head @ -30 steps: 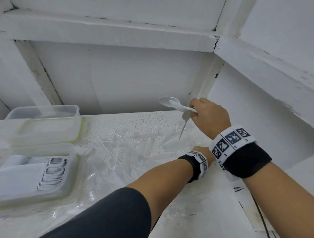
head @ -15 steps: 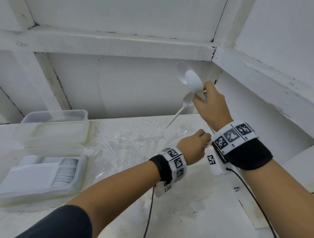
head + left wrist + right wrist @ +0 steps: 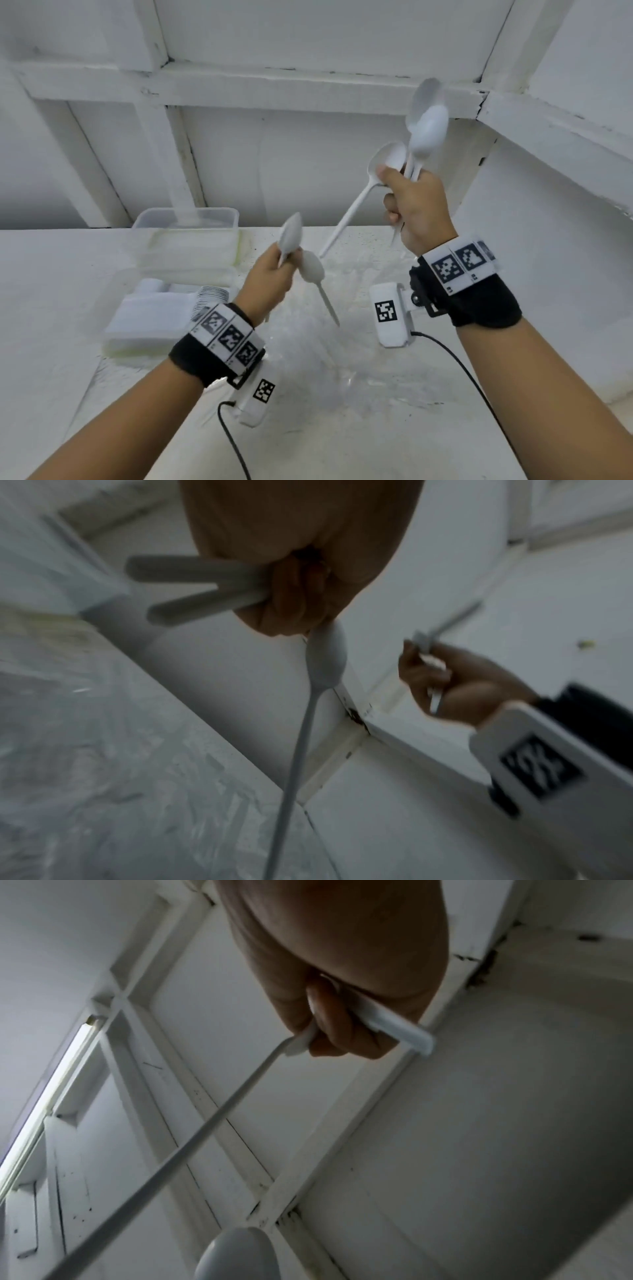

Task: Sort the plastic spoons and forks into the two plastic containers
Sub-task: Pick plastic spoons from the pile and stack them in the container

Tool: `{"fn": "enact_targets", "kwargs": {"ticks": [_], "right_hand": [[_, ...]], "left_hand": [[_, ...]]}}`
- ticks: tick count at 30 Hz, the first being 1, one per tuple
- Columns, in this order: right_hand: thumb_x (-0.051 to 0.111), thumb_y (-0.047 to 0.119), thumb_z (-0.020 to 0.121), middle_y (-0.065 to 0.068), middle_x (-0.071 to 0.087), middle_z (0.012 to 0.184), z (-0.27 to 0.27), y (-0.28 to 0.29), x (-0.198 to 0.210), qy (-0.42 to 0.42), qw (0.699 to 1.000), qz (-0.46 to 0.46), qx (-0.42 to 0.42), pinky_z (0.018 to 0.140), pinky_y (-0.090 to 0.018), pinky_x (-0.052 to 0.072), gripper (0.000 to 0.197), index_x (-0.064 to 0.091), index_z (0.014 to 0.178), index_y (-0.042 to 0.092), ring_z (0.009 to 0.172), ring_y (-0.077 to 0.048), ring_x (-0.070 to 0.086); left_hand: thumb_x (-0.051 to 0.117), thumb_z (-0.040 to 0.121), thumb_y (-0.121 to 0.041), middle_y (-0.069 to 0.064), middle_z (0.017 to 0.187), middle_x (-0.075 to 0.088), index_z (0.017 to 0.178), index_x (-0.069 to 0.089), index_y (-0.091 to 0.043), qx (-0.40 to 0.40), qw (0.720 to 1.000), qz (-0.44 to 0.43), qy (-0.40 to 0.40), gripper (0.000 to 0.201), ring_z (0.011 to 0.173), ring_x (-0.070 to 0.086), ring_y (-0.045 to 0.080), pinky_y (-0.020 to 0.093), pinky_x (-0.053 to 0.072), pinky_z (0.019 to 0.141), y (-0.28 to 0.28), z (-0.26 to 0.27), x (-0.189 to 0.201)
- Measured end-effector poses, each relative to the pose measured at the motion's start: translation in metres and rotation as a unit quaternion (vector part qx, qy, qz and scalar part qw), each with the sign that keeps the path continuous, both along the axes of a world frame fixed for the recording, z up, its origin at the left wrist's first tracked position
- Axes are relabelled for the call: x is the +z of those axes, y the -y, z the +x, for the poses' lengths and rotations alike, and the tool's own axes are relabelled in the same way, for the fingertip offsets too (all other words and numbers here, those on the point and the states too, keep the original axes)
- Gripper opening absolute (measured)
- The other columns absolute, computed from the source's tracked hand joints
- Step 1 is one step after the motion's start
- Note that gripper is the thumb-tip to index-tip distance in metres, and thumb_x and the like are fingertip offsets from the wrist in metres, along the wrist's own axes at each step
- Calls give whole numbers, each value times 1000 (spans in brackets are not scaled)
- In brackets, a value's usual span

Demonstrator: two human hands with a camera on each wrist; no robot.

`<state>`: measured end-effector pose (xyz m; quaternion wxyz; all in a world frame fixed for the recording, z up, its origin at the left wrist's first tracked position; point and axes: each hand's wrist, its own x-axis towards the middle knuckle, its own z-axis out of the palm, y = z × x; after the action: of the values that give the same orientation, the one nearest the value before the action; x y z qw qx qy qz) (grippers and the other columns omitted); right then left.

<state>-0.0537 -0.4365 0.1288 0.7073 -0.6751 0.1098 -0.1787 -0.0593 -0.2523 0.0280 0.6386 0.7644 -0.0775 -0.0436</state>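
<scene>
A: Right hand (image 3: pixel 416 212) raised, fist clamped on a bunch of white plastic spoons (image 3: pixel 426 126). Bowls stick up above the knuckles; one spoon hangs crosswise w/ handle slanting down-left.

B: Left hand (image 3: pixel 270 277)?

A: Fingers curled round more white plastic spoons (image 3: pixel 290 236), held above the table. One bowl up, one spoon (image 3: pixel 313 269) w/ handle pointing down. Wrist view: two handle ends poke out of the fist.

B: Containers?

A: Two clear rectangular plastic containers at table's left. Near container (image 3: pixel 113 339) holds a stacked row of white cutlery; type cannot tell. Far container (image 3: pixel 186 219) just behind it, contents unclear.

B: Table (image 3: pixel 51 291)?

A: White, w/ crumpled clear plastic wrap (image 3: pixel 308 349) under the hands.
</scene>
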Motion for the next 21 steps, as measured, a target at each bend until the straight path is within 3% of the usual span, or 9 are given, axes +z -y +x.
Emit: {"fn": "enact_targets", "kwargs": {"ticks": [3,5,7,9,11,13,17,21], "right_hand": [[53,16,93,0,40,62,-4,-15,-22,-54,996,74,10,37,-17,27,16,48,78,15,41,-6,33],[48,18,95,-2,55,69,-11,-27,-37,-98,987,120,44,43,-19,40,8,50,88,15,53,-10,47],[46,17,96,-6,61,70,-21,-39,-53,-128,972,178,87,58,-32,55,7,51,95,12,66,-18,60],[43,14,98,-9,59,66,-31,-53,-68,-149,959,212,117,68,-45,57,9,48,95,7,62,-22,64],[42,15,99,-7,53,63,-39,-66,-81,-167,958,185,139,53,-36,56,10,46,98,6,45,-15,54],[41,18,99,-4,49,67,-44,-79,-92,-179,965,112,152,40,-24,42,10,47,99,9,37,-10,40],[44,22,98,-7,53,76,-53,-102,-107,-197,963,52,177,37,-20,36,14,51,90,14,36,-7,35],[48,23,97,-6,42,61,-61,-120,-115,-182,960,26,211,40,-22,36,16,54,87,12,40,-8,37]], "left_hand": [[42,99,-15,-2,62,35,81,45,-18,38,988,-117,-91,19,38,25,5,15,19,37,-29,-2,-3],[43,98,-15,-4,65,39,79,44,-19,47,978,-153,-134,19,39,24,4,15,18,37,-44,-5,-4],[44,98,-16,-7,65,43,78,44,-19,52,971,-171,-159,20,39,23,5,15,19,36,-55,-8,-7],[44,98,-15,-8,64,45,79,44,-19,58,967,-180,-172,19,39,24,5,15,19,35,-61,-13,-11],[45,97,-15,-7,66,45,79,44,-19,59,964,-187,-181,19,39,23,5,14,18,35,-64,-19,-14],[45,98,-15,-6,67,45,78,43,-19,52,960,-201,-186,20,39,23,5,15,17,35,-65,-24,-16],[42,99,-16,-9,61,39,78,44,-20,26,950,-245,-191,21,39,23,3,14,15,36,-66,-31,-15],[40,99,-19,-11,54,40,80,45,-21,3,952,-247,-183,20,38,25,2,16,14,39,-59,-32,-14]]}}
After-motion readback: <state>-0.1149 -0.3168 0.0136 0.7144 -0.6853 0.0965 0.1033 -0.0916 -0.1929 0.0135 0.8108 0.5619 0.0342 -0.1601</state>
